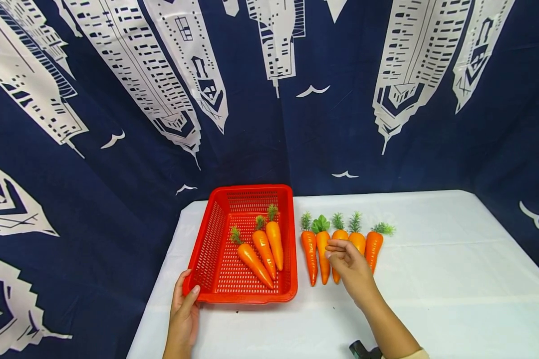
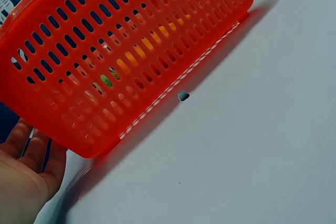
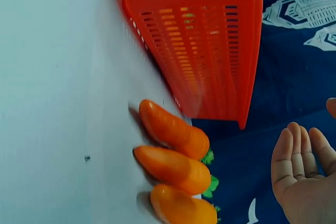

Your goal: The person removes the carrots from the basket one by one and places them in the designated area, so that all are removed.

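A red plastic basket [image 1: 240, 298] stands on the table with three orange carrots [image 1: 255, 265] with green tops lying in it. My left hand [image 1: 185, 314] grips the basket's near left corner, thumb over the rim and fingers along the outer side. To the right of the basket, several more carrots [image 1: 309, 255] lie side by side, tops pointing away. Over this row hovers my right hand [image 1: 351, 269], its fingers loosely bent and holding nothing; it partly hides the carrots beneath. In the right wrist view that hand [image 3: 307, 174] appears apart from the carrots [image 3: 173, 169].
A white cloth covers the table [image 1: 449, 279]. Behind it hangs a dark blue curtain [image 1: 332, 134] printed with white buildings and birds. A small dark object [image 1: 361, 350] shows beside the right forearm, and a small dark speck [image 2: 182, 96] lies near the basket.
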`<state>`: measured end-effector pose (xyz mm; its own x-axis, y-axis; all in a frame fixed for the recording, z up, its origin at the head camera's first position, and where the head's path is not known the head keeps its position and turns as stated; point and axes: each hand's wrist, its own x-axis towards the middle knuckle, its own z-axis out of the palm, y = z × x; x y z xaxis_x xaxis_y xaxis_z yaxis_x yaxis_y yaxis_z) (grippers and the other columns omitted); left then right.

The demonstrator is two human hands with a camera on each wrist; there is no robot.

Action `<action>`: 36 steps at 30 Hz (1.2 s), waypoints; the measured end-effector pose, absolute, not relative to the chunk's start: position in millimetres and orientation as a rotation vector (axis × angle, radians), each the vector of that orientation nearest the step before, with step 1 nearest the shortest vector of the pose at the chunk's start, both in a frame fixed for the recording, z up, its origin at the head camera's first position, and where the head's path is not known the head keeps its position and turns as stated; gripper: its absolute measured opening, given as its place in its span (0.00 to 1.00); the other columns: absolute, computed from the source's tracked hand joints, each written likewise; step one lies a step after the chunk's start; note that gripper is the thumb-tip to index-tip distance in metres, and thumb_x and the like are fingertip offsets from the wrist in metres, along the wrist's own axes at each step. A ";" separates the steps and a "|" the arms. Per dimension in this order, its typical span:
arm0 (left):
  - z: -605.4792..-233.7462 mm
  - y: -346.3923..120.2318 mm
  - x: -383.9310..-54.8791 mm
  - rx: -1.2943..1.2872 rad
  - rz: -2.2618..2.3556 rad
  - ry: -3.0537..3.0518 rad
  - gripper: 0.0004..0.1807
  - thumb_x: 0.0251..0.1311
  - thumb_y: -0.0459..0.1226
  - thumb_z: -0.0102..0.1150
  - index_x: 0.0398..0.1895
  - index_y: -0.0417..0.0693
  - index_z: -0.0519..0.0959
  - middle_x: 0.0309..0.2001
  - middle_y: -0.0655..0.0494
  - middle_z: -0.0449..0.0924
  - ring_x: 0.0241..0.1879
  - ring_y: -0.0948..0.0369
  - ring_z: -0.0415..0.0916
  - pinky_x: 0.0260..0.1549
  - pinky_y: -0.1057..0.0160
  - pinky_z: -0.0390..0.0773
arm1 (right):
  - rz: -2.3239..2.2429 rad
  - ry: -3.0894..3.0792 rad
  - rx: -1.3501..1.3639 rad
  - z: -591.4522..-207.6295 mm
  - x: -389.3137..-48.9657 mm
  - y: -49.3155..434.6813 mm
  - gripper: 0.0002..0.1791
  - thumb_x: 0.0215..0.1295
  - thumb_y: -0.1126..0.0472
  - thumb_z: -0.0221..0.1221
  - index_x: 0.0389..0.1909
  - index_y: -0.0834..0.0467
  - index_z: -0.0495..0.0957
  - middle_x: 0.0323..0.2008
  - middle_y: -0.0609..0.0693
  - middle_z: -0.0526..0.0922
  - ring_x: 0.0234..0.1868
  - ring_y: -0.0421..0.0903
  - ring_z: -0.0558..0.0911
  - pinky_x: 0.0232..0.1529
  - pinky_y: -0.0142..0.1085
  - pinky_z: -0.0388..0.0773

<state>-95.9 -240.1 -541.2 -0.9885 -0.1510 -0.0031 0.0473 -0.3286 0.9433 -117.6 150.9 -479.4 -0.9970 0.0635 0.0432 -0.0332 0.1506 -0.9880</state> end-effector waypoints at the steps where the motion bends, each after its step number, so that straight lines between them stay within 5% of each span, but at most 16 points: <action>1: -541.2 -240.2 -96.0 0.136 -2.463 -1.741 0.29 0.76 0.30 0.44 0.76 0.47 0.53 0.73 0.55 0.56 0.63 0.62 0.69 0.58 0.71 0.75 | 2.008 -2.328 -0.021 -478.9 -117.2 149.2 0.19 0.74 0.60 0.57 0.63 0.59 0.71 0.59 0.60 0.76 0.52 0.37 0.79 0.55 0.20 0.74; 10: -541.5 -240.8 -95.2 0.139 -2.463 -1.741 0.29 0.76 0.30 0.44 0.76 0.48 0.54 0.73 0.55 0.57 0.63 0.63 0.70 0.59 0.71 0.75 | 2.101 -2.322 0.103 -476.4 -116.5 132.9 0.21 0.73 0.60 0.58 0.64 0.60 0.70 0.59 0.60 0.77 0.56 0.48 0.81 0.56 0.22 0.76; 16: -542.2 -240.8 -95.5 0.136 -2.462 -1.749 0.28 0.76 0.30 0.44 0.76 0.48 0.54 0.73 0.53 0.57 0.63 0.62 0.69 0.58 0.71 0.75 | 2.152 -2.330 0.122 -473.2 -113.6 123.8 0.21 0.73 0.60 0.59 0.64 0.59 0.71 0.57 0.58 0.79 0.53 0.46 0.83 0.50 0.24 0.79; 36: -540.6 -238.7 -95.8 0.155 -2.456 -1.754 0.29 0.76 0.31 0.45 0.76 0.48 0.54 0.72 0.56 0.57 0.64 0.63 0.69 0.58 0.72 0.76 | 2.271 -2.389 0.369 -467.9 -107.5 86.8 0.21 0.73 0.54 0.59 0.63 0.54 0.71 0.59 0.56 0.80 0.64 0.58 0.77 0.57 0.25 0.77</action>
